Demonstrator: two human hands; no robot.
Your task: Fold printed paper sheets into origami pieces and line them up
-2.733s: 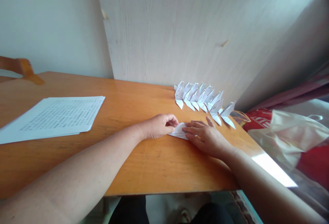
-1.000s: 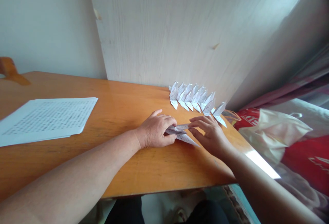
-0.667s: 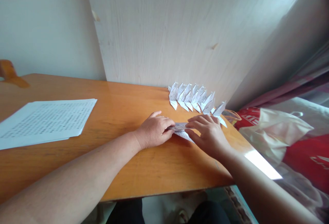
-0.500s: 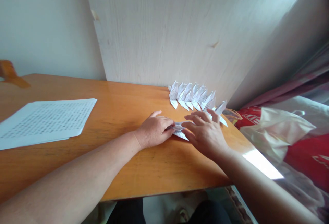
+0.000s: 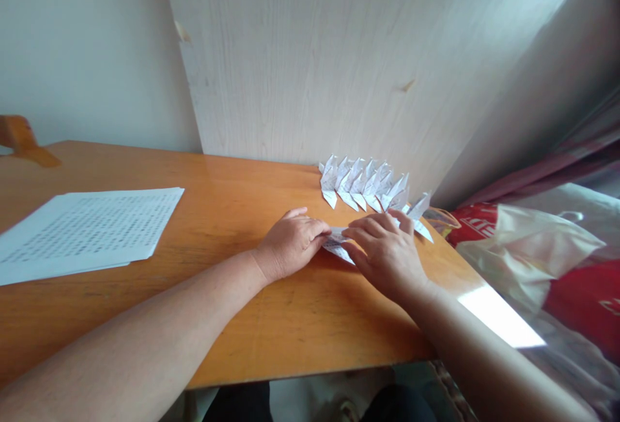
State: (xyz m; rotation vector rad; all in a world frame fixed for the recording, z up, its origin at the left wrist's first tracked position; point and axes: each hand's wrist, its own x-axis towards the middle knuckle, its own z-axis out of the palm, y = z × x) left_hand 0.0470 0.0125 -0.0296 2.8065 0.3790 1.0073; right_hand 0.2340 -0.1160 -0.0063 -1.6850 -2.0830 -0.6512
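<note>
A folded piece of printed paper [image 5: 339,247] lies low over the wooden table between my two hands. My left hand [image 5: 294,243] pinches its left end between thumb and fingers. Over its right end sits my right hand [image 5: 387,247], palm down, with bent fingers that touch or nearly touch the paper; part of the paper is hidden beneath them. Just beyond stand several folded paper pieces [image 5: 361,183] in a close row, upright with pointed tips. One more folded piece [image 5: 420,216] stands by my right fingertips.
The wooden table [image 5: 227,196] meets a pale wood panel [image 5: 300,53] at the back. A stack of printed sheets [image 5: 92,231] lies on the left. Beyond the right edge are a cream plastic bag [image 5: 542,244] and red bags [image 5: 591,305].
My right fingers have come down closer to the folded paper. The left hand keeps its pinch in nearly the same place. The view has shifted slightly.
</note>
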